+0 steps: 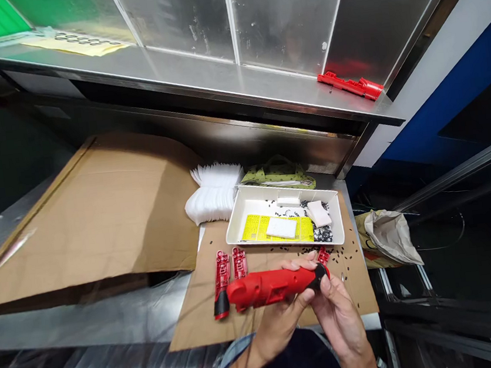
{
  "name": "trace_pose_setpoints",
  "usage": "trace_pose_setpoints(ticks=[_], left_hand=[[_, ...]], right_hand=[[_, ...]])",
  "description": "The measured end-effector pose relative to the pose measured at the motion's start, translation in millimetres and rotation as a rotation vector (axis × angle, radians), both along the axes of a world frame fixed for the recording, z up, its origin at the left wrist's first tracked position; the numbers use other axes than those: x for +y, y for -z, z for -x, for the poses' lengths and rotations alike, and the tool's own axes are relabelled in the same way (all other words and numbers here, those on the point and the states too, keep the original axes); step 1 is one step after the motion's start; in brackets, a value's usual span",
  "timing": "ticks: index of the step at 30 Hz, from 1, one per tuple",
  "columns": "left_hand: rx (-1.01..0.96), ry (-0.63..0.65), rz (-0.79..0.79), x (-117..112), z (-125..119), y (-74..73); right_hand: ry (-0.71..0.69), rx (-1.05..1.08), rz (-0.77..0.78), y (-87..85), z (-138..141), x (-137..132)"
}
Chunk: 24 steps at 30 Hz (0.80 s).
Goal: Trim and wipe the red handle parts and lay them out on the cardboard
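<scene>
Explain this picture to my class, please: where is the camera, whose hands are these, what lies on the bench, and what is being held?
There is no machine here. The camera sits on a person's head and looks down, so you see that person's own two bare hands. Together the left hand and right hand hold a red plastic tool body above a sheet of cardboard. On the cardboard lie two flat red parts and scattered small black screws. Behind them stands a white tray holding a yellow card, white pieces and more small parts. Beside it is a stack of white pads. Another red part lies on the metal shelf above.
</scene>
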State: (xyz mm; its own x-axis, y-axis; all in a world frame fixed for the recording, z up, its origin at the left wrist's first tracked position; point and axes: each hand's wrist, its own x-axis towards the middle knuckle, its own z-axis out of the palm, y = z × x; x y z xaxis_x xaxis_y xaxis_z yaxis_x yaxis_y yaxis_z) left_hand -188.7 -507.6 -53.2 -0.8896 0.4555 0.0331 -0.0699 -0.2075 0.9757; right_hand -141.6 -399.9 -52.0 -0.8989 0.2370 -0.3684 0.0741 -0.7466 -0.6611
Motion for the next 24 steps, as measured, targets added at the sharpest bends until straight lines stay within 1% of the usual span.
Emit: trace_pose_setpoints(ticks=[2,5,7,9,11,12,14,16,18,19,21,24], left_hand=[[0.006,0.007,-0.029,0.9,-0.1,-3.0],[0.055,0.035,-0.005,0.6,0.8,-5.8],[0.074,0.042,0.017,-0.3,1.8,-5.5],[0.037,0.024,-0.008,-0.7,3.6,-2.5],[-0.052,-0.011,-0.091,-0.1,6.4,2.9],[-0.111,-0.03,-0.155,0.6,8.0,6.2],[-0.243,-0.052,-0.298,2.0,10.8,12.4],[-0.364,-0.057,-0.409,2.9,12.6,16.5],[-0.429,-0.048,-0.446,2.8,13.2,17.5],[-0.442,-0.051,-0.445,2.4,13.1,16.9],[-0.452,-0.054,-0.425,1.5,12.4,14.7],[-0.441,-0.05,-0.389,1.1,10.5,12.1]], right_hand=[[-0.048,0.027,-0.016,-0.3,-0.7,4.3],[-0.093,0.035,-0.042,-0.8,-1.3,9.8],[-0.108,0.041,-0.051,-0.3,-1.2,12.9],[-0.131,0.063,-0.101,1.2,-1.7,16.9],[-0.114,0.081,-0.235,3.5,-4.2,23.0],[-0.065,0.075,-0.333,4.5,-6.3,26.5],[0.093,0.039,-0.58,4.8,-12.3,33.0],[0.234,0.006,-0.833,0.6,-19.2,35.9],[0.259,0.013,-1.01,-8.5,-24.6,33.0],[0.244,0.024,-1.054,-14.2,-26.1,29.6],[0.206,0.034,-1.079,-25.2,-26.1,20.5],[0.156,0.022,-1.038,-34.1,-20.1,8.2]])
